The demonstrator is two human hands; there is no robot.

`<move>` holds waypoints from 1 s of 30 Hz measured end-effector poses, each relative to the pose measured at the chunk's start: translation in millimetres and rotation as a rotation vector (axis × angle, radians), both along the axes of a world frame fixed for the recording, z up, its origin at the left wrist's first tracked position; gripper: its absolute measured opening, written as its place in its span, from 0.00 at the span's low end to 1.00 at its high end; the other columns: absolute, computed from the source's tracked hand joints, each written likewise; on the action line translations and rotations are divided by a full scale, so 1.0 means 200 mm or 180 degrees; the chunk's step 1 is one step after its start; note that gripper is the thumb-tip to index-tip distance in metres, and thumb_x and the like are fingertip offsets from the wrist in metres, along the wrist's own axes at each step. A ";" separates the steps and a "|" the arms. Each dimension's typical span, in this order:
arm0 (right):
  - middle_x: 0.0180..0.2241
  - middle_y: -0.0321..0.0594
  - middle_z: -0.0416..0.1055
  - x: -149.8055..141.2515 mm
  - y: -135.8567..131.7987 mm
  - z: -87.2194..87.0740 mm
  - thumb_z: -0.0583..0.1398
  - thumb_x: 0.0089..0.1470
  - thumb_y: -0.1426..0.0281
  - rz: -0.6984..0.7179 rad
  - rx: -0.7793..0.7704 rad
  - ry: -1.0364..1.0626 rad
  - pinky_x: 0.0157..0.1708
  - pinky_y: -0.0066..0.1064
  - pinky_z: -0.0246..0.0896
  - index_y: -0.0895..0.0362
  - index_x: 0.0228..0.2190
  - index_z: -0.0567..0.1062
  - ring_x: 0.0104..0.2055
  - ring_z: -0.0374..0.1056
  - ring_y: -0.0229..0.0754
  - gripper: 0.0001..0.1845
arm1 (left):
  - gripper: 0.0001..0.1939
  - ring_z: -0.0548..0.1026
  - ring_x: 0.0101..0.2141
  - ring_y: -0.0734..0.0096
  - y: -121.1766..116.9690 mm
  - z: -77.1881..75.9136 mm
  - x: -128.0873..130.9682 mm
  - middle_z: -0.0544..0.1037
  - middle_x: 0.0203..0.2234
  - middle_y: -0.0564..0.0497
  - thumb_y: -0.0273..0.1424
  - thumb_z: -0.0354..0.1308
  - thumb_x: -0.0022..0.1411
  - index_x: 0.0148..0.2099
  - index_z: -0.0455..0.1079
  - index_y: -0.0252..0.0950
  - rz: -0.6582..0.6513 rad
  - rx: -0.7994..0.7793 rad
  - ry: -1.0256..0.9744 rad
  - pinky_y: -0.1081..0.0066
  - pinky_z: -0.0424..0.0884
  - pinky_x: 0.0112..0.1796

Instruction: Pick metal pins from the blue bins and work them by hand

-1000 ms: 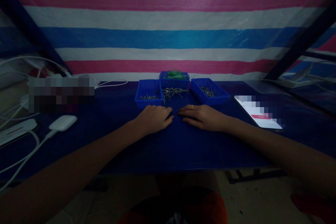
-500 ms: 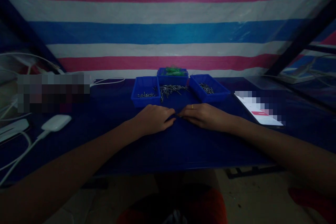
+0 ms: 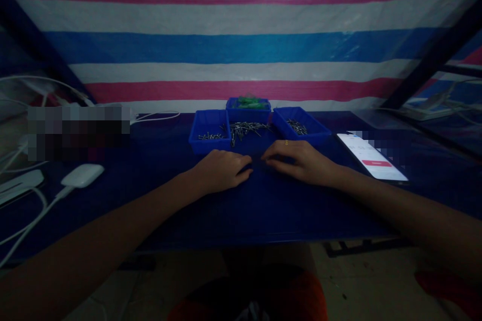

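Observation:
My left hand (image 3: 222, 170) rests on the dark blue table (image 3: 244, 210), fingers curled and pressed together, thumb against the forefinger. My right hand (image 3: 297, 160), with a ring on one finger, arches beside it, fingertips bunched down near the left fingertips. In the dim light I cannot make out what they pinch, if anything. Just beyond the hands lies a loose pile of small metal screws (image 3: 244, 130). A blue tray (image 3: 208, 146) holding a few screws stands on its left, another blue tray (image 3: 316, 134) with screws on its right, and a back tray (image 3: 248, 109) holds green pieces.
A lit phone (image 3: 372, 156) lies right of my right hand. A white device (image 3: 82, 175) with white cables (image 3: 22, 220) sits at the left. A pink, white and blue striped tarp (image 3: 241, 45) hangs behind the table. Dark frame bars slant at both sides.
My right hand went from flat on the table to arched, its fingertips drawn together near the left hand. My left hand's fingers curled in slightly. The trays and phone stayed put.

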State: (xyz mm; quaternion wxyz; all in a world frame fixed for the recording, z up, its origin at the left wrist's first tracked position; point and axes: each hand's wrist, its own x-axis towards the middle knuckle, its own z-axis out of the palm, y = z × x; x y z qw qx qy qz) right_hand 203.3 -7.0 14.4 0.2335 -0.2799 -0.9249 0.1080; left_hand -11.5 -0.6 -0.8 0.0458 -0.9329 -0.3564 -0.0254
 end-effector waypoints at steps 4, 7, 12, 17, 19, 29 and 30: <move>0.34 0.38 0.72 0.00 0.01 -0.01 0.54 0.54 0.70 -0.0107 -0.0029 -0.0044 0.35 0.29 0.61 0.58 0.36 0.70 0.35 0.67 0.37 0.08 | 0.15 0.74 0.33 0.67 0.00 0.00 0.00 0.76 0.34 0.51 0.38 0.43 0.63 0.46 0.65 0.39 -0.0047 0.0043 -0.0041 0.72 0.63 0.27; 0.34 0.38 0.72 0.00 0.02 -0.02 0.53 0.54 0.70 -0.0114 -0.0069 -0.0136 0.35 0.29 0.61 0.58 0.36 0.70 0.35 0.67 0.37 0.08 | 0.15 0.73 0.33 0.68 0.00 -0.01 0.00 0.76 0.33 0.51 0.37 0.43 0.63 0.45 0.66 0.38 -0.0137 0.0043 -0.0079 0.72 0.63 0.28; 0.33 0.38 0.72 0.00 0.02 -0.01 0.54 0.54 0.70 -0.0243 -0.0185 0.0002 0.34 0.29 0.61 0.58 0.35 0.70 0.34 0.68 0.37 0.08 | 0.15 0.74 0.32 0.70 0.00 -0.01 0.00 0.76 0.32 0.52 0.36 0.43 0.63 0.44 0.68 0.38 -0.0263 0.0079 -0.0137 0.73 0.63 0.28; 0.32 0.38 0.72 0.00 0.02 0.00 0.54 0.54 0.69 -0.0234 -0.0290 0.0025 0.33 0.29 0.61 0.58 0.34 0.70 0.33 0.68 0.37 0.07 | 0.14 0.74 0.32 0.70 0.01 -0.02 0.00 0.76 0.31 0.52 0.36 0.44 0.63 0.43 0.68 0.38 -0.0295 0.0133 -0.0182 0.73 0.63 0.27; 0.31 0.38 0.72 0.01 0.02 -0.01 0.54 0.54 0.69 -0.0272 -0.0314 0.0035 0.32 0.29 0.60 0.58 0.34 0.70 0.32 0.67 0.37 0.07 | 0.13 0.74 0.32 0.70 0.01 -0.02 0.00 0.76 0.31 0.52 0.35 0.45 0.62 0.43 0.68 0.38 -0.0295 0.0147 -0.0196 0.73 0.63 0.27; 0.30 0.38 0.71 0.01 0.03 0.00 0.54 0.54 0.67 -0.0351 -0.0344 0.0037 0.30 0.29 0.59 0.58 0.33 0.70 0.31 0.67 0.37 0.08 | 0.13 0.73 0.31 0.70 0.01 -0.02 0.00 0.76 0.30 0.52 0.35 0.45 0.62 0.43 0.68 0.38 -0.0324 0.0136 -0.0239 0.73 0.63 0.26; 0.30 0.38 0.71 0.01 0.03 0.00 0.54 0.54 0.67 -0.0356 -0.0340 0.0036 0.30 0.28 0.59 0.58 0.33 0.70 0.31 0.67 0.36 0.08 | 0.13 0.74 0.30 0.70 0.01 -0.02 0.00 0.76 0.31 0.52 0.35 0.45 0.62 0.43 0.68 0.38 -0.0321 0.0138 -0.0241 0.73 0.63 0.26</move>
